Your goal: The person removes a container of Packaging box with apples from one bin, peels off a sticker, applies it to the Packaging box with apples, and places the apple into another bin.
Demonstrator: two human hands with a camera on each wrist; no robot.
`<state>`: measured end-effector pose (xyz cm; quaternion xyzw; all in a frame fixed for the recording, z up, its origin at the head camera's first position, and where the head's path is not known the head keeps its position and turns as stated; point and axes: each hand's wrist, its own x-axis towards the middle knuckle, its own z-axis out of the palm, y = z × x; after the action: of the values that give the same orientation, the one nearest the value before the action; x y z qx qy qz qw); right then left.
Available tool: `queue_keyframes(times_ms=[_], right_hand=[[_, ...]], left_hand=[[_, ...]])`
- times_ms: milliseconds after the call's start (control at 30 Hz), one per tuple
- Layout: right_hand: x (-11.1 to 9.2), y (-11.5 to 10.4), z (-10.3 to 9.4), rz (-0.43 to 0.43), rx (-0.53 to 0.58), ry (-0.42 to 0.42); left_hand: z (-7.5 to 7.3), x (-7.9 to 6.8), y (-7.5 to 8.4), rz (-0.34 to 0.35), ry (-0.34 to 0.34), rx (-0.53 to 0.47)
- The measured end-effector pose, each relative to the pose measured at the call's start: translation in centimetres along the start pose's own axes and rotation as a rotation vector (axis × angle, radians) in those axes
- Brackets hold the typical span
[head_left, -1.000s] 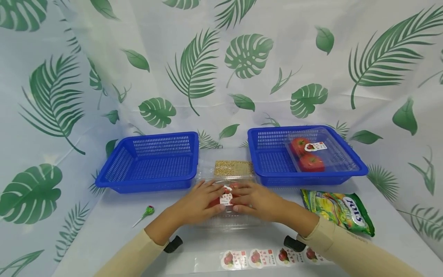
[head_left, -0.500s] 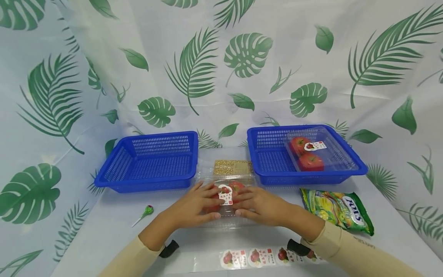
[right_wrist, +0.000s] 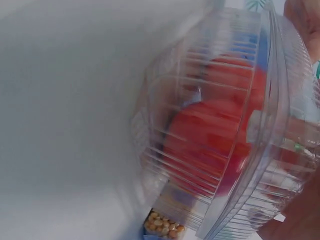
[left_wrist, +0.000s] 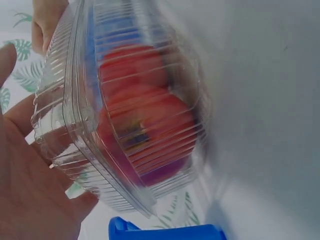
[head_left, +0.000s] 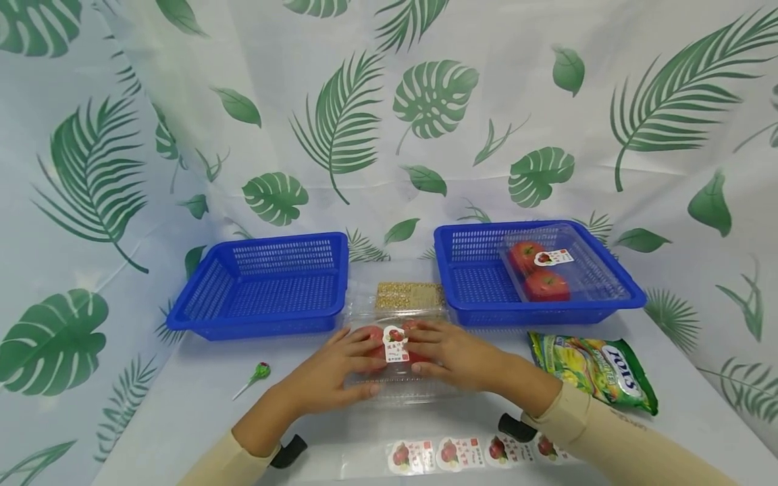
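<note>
A clear plastic clamshell box [head_left: 398,388] with two red apples [left_wrist: 145,130] in it lies on the table between the hands. On its lid is a white sticker [head_left: 396,344] with a printed apple. The left hand [head_left: 328,374] rests on the lid's left part with extended fingers, and the thumb lies apart, toward the near side. From the right, the right hand [head_left: 456,354] lays its fingers on the lid, their tips beside the sticker. In both wrist views the box lid appears fitted over the base, with the apples showing through the ribbed walls.
Behind the box lies a pack of yellow kernels [head_left: 410,295]. A blue basket [head_left: 258,327] stands at left; another blue basket [head_left: 486,312] holds a labelled box of apples [head_left: 547,283]. A lollipop [head_left: 260,371], a green candy bag [head_left: 595,371] and a sticker strip [head_left: 458,452] lie around.
The left hand has slid left and toward the near side, away from the sticker. The right fingers have shifted slightly, and more of the sticker and apples shows. The box stays in place.
</note>
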<state>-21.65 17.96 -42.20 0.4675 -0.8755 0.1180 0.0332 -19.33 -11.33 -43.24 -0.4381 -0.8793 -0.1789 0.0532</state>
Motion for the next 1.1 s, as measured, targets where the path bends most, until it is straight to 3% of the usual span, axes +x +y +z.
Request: queue_keyframes(times_ms=[100, 200, 333, 467, 533, 633, 767, 833, 900, 1033, 1100], right_hand=[[-0.4, 0.1, -0.1, 0.007, 0.032, 0.029], [-1.2, 0.6, -0.3, -0.008, 0.052, 0.111], [-2.5, 1.7, -0.6, 0.029, 0.044, 0.244], [-3.9, 2.6, -0.6, 0.17, 0.068, 0.318], [-4.4, 2.8, -0.4, 0.254, 0.107, 0.325], [-4.9, 3.0, -0.1, 0.404, 0.214, 0.298], [-5.1, 3.3, 0.4, 0.6, 0.396, 0.213], [-5.0, 3.6, 0.8, 0.663, 0.491, 0.172], [-4.9, 4.0, 1.2, 0.701, 0.6, 0.154], [-4.3, 4.5, 2.0, 0.762, 0.805, 0.16], [-4.0, 4.6, 2.3, 0.767, 0.887, 0.165]], left_hand=[[0.1, -0.5, 0.0, -0.019, 0.043, 0.015], [0.0, -1.3, 0.0, -0.082, 0.083, 0.035], [0.1, -2.7, 0.2, -0.229, 0.12, 0.009], [0.7, -4.0, 0.3, -0.417, 0.128, -0.094], [1.2, -4.6, 0.4, -0.515, 0.119, -0.19], [1.8, -5.1, 0.4, -0.623, 0.111, -0.409], [2.4, -5.1, 0.6, -0.7, 0.12, -0.78], [2.6, -4.9, 0.6, -0.731, 0.124, -0.919], [2.9, -4.8, 0.7, -0.757, 0.129, -1.014], [3.2, -4.9, 0.8, -0.783, 0.145, -1.074], [3.3, -5.0, 0.8, -0.782, 0.162, -1.161]])
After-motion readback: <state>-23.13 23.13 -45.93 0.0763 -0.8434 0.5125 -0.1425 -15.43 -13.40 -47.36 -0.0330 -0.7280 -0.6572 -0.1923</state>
